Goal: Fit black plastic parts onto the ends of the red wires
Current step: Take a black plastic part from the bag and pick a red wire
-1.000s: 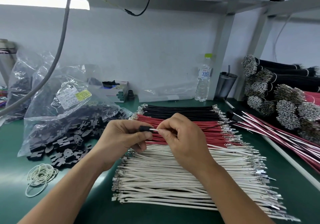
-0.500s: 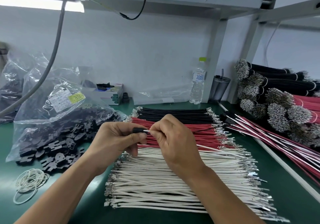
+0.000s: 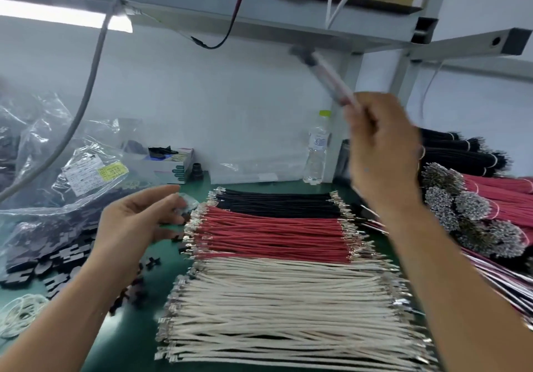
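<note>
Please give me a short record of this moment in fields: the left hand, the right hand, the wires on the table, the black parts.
left hand: open, holds nothing, above the loose black parts
right hand: raised, grips a blurred wire set with a black part on its upper end
wires on table: black row, red row, white row, on the green mat
black parts: spilling from a plastic bag
</note>
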